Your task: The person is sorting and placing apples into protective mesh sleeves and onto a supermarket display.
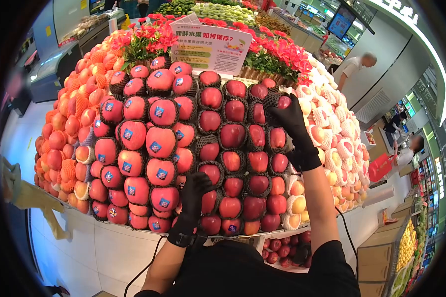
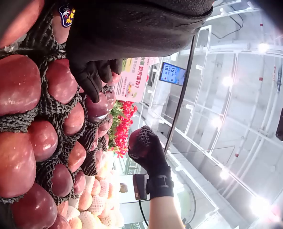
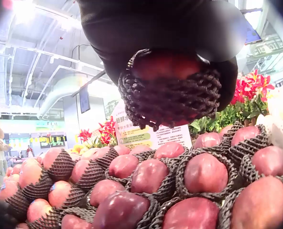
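Note:
My right hand [image 1: 295, 121], in a black glove, grips a dark red apple [image 3: 170, 67] in a black foam net [image 3: 165, 95]. In the right wrist view this apple is held up above the rows of the display. My left hand [image 1: 197, 190], also gloved in black, is low over the near apples with nothing in its grasp. Its loosely bent fingers [image 2: 89, 83] overlap a dark red apple [image 2: 97, 109] in the left wrist view. Around both hands are netted dark red apples [image 1: 233, 136], with larger pinkish-red apples [image 1: 161, 141] bearing blue stickers to the left.
Orange-netted fruit [image 1: 67, 143] fills the display's left side, white-netted fruit [image 1: 344, 148] its right. A printed sign [image 1: 210, 49] and red flowers [image 1: 295, 54] stand at the back. More apples [image 1: 285, 252] sit below the front edge. Other people [image 1: 352, 69] are off to the right.

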Tool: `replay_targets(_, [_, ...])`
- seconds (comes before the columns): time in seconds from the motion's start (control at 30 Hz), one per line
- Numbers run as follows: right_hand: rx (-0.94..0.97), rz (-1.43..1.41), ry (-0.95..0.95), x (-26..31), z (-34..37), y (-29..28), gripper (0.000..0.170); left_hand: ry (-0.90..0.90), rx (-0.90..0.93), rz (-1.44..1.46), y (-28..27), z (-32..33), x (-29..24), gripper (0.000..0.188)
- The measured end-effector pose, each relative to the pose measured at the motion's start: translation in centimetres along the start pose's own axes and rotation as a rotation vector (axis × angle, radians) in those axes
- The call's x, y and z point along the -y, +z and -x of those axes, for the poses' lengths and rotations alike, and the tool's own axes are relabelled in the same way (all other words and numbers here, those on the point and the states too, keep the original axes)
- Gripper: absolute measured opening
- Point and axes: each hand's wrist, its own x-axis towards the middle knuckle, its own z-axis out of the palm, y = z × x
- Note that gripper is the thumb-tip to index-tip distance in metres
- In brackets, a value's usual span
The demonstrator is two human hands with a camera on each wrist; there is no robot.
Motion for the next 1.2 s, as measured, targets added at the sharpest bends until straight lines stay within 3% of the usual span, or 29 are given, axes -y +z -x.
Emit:
replay_targets(0.03, [-0.056, 0.15, -0.033, -0.3, -1.1, 0.1, 0.07, 0.011, 0.02, -0.022, 0.0, 0.0, -0.1, 0.054])
replay_targets(0.13, [-0.084, 0.125, 0.041, 0.9, -3.8, 0.1, 0.075, -0.036, -0.004, 0.018, 0.6, 0.2, -0.8, 0.054])
replay_targets(0.17, [-0.128, 0.12, -0.01, 0.2, -5.1, 0.3, 0.077, -0.027, -0.007, -0.015, 0.7, 0.2, -0.9, 0.055])
replay_targets(0.27, [-0.071, 0.21, 0.029, 0.5, -8.6, 0.4, 0.078, -0.024, -0.024, -0.077, 1.0, 0.0, -1.2, 0.055])
replay_targets(0.33, [-0.036, 0.188, 0.106, -2.9, -12.3, 1.5, 0.081, -0.051, -0.047, -0.073, 1.3, -0.1, -1.0, 0.055])
replay_targets(0.4, [-0.003, 0.303, 0.14, -3.1, -14.4, 2.1, 0.083, -0.064, -0.021, -0.045, 1.3, -0.3, -0.7, 0.042])
replay_targets(0.53, [-0.055, 0.422, -0.024, -3.2, -17.5, 4.3, 0.085, -0.109, -0.034, -0.159, 1.7, -0.4, -0.4, 0.031])
replay_targets(0.67, [-0.075, 0.419, 0.062, -3.8, -20.4, 7.2, 0.086, -0.127, -0.039, -0.178, 1.1, -0.4, 0.4, 0.032])
replay_targets(0.7, [0.038, 0.385, 0.15, -4.3, -21.4, 7.7, 0.085, -0.127, -0.053, -0.187, 0.9, -0.4, 0.7, 0.032])
replay_targets(0.8, [-0.034, 0.434, 0.107, -6.0, -22.7, 10.3, 0.084, -0.159, -0.074, -0.189, 1.3, -0.6, 0.4, 0.032])
replay_targets(0.93, [0.058, 0.409, 0.252, -7.0, -23.8, 12.4, 0.098, -0.151, -0.058, -0.251, 1.7, -0.5, 0.3, 0.033])
replay_targets(1.0, [-0.071, 0.469, 0.225, -9.1, -24.6, 14.1, 0.089, -0.192, -0.068, -0.226, 2.3, -0.6, -0.3, 0.033])
replay_targets(1.1, [0.004, 0.467, 0.348, -11.2, -25.6, 15.4, 0.107, -0.192, -0.084, -0.198, 2.0, -1.0, -0.2, 0.033])
replay_targets(1.2, [0.131, 0.437, 0.38, -13.3, -26.6, 16.3, 0.097, -0.183, -0.096, -0.172, 1.7, -1.3, 0.0, 0.034])
